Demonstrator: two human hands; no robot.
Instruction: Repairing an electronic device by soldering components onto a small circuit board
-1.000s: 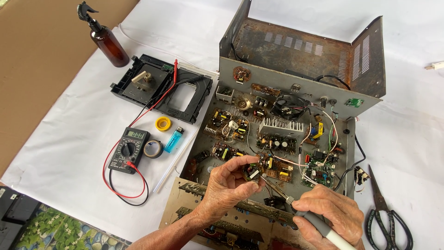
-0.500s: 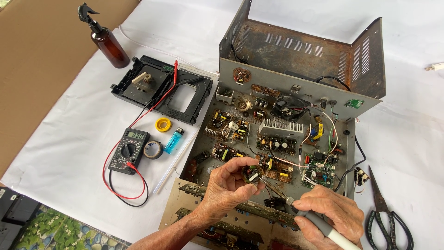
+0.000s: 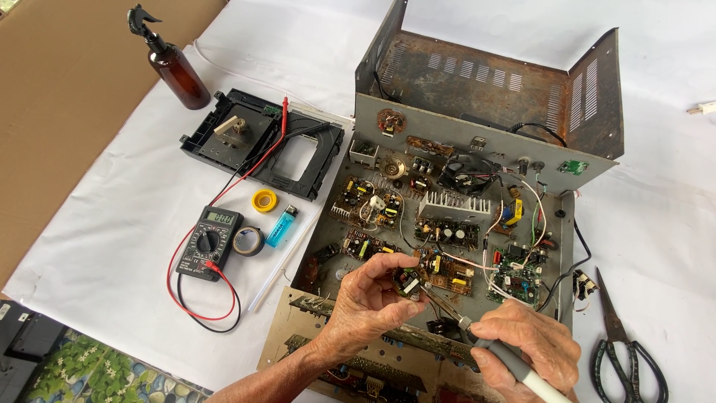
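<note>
Left hand [image 3: 367, 306] pinches small board [image 3: 408, 281]; soldering iron [image 3: 477, 339] tip touching.

- Bright, even daylight fills the scene; the white cloth [image 3: 112, 246] reads almost blown out at the far right
- Shadows are soft and short, falling just beside things such as the brown spray bottle [image 3: 175, 67] at far left
- A faint sheen lies on the metal chassis [image 3: 477, 138]; no hard glare
- Focus is sharp across the middle, down to small board parts
- The near edge softens slightly, where the right hand [image 3: 526, 347] is cut by the frame
- Mild wide-angle bending shows towards the corners
</note>
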